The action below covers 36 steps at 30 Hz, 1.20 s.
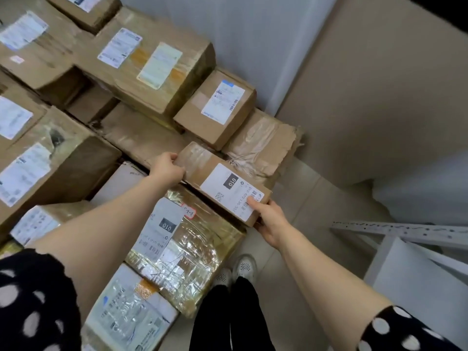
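Observation:
A long flat cardboard box (202, 168) with a white label marked "010" lies across the top of the stacked parcels. My left hand (167, 168) grips its far left end, fingers curled over the edge. My right hand (268, 219) holds the near right end, thumb pressed on the label's barcode and fingers under the box. Just below it sits a parcel wrapped in shiny clear tape (195, 252) with its own "010" label.
Many labelled cardboard boxes (157, 72) are stacked to the left and back against a white wall (253, 34). A crumpled taped box (263, 143) sits behind the held one. Tiled floor (316, 198), my shoes (243, 267) and a white metal rack (405, 231) lie to the right.

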Tool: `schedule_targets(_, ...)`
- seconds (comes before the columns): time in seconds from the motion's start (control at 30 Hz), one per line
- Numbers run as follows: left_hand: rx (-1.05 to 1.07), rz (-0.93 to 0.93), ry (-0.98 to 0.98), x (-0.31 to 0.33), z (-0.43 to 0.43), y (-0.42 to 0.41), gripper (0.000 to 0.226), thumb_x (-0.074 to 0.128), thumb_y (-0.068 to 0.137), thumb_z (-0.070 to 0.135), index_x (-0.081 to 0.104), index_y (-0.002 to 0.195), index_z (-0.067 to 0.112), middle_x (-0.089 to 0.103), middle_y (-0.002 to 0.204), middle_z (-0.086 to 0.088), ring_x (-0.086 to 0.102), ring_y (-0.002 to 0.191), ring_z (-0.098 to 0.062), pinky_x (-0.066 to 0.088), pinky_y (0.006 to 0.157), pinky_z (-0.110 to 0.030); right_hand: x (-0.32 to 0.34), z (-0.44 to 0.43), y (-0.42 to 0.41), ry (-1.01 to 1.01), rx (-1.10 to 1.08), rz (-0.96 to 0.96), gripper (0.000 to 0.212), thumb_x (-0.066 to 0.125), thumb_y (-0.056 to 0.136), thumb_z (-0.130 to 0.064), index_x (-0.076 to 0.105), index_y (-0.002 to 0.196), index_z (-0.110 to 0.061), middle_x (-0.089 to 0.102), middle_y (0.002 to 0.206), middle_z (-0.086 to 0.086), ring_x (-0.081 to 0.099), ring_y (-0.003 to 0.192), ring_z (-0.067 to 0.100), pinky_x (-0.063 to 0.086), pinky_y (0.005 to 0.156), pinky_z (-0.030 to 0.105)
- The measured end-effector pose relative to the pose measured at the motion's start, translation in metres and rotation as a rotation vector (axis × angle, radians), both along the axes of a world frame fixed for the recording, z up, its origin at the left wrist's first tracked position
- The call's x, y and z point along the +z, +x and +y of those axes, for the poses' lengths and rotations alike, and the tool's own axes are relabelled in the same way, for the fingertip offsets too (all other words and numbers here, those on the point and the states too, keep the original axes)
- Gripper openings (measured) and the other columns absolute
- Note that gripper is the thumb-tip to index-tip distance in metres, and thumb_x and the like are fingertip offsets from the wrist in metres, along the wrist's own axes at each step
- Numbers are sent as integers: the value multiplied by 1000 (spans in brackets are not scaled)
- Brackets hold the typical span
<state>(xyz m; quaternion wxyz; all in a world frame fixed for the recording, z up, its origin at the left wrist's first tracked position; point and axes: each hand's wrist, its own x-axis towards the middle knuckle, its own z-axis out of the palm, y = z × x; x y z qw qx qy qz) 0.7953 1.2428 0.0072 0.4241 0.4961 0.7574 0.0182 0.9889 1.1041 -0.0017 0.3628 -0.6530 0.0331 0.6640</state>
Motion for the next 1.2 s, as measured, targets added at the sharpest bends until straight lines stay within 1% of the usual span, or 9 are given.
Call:
schedule_targets(0.2, -52, -20, -63, -17, 1, -6, 53, 61, 84, 10, 49, 135, 8, 60, 123, -11, 57, 111, -29, 47, 97, -38, -14, 1, 3, -71, 56, -25, 33, 59, 94, -13, 51, 126, -11, 66, 112, 5, 62, 79, 9, 49, 68, 24)
schedule_targets(0.37, -157, 56, -83, -20, -3, 1, 53, 59, 87, 13, 45, 137, 7, 57, 126, -14, 53, 115, -33, 45, 95, -37, -17, 6, 1, -85, 100, -71, 26, 58, 95, -16, 51, 119, -12, 65, 112, 4, 62, 83, 12, 50, 68, 25)
schedule_targets(0.63, -286, 135, -107, -19, -3, 3, 43, 58, 85, 23, 49, 124, 9, 58, 115, -14, 56, 105, -34, 48, 93, -45, -14, 7, -3, -112, 94, -169, 48, 64, 91, -21, 42, 130, -7, 60, 112, 1, 57, 82, 11, 44, 80, 32)
schedule_targets(0.7, -306, 151, -104, -11, -4, 2, 44, 57, 85, 27, 48, 124, 8, 59, 114, -14, 57, 103, -34, 50, 91, -45, -6, 1, -3, -88, 91, -213, 58, 64, 91, -21, 34, 137, -4, 51, 113, 1, 54, 94, 14, 42, 87, 32)
schedule_targets(0.8, -339, 168, -72, 9, -9, 6, 52, 54, 88, 30, 40, 133, 8, 57, 120, -15, 56, 106, -34, 50, 91, -44, 13, -10, -5, -68, 101, -294, 74, 65, 90, -24, 22, 145, 0, 43, 138, 11, 46, 124, 25, 39, 100, 35)
schedule_targets(0.87, -376, 181, -47, 27, -14, 10, 59, 53, 90, 28, 33, 141, 8, 52, 130, -16, 52, 115, -35, 47, 94, -42, 27, -18, -7, -69, 129, -334, 87, 68, 87, -30, 15, 149, -2, 40, 143, 11, 48, 121, 23, 44, 96, 34)
schedule_targets(0.93, -422, 190, -24, 44, -22, 15, 66, 52, 90, 26, 24, 148, 9, 43, 143, -15, 44, 128, -34, 41, 101, -41, 44, -28, -8, -50, 129, -366, 94, 70, 84, -36, 12, 151, -5, 43, 137, 9, 53, 102, 17, 48, 78, 27)
schedule_targets(1.07, -501, 187, 40, 78, -42, 19, 71, 52, 91, 28, 19, 151, 13, 35, 150, -13, 38, 134, -32, 36, 108, -42, 85, -47, -10, 15, 111, -450, 85, 68, 87, -31, 17, 150, -5, 29, 153, 8, 37, 135, 21, 36, 109, 36)
schedule_targets(1.2, -603, 241, 141, 112, -70, 16, 63, 51, 90, 28, 27, 147, 15, 41, 146, -10, 42, 131, -31, 36, 107, -42, 125, -74, -16, 87, 139, -544, 83, 67, 88, -30, 19, 150, -2, 28, 154, 9, 33, 138, 22, 30, 108, 28)
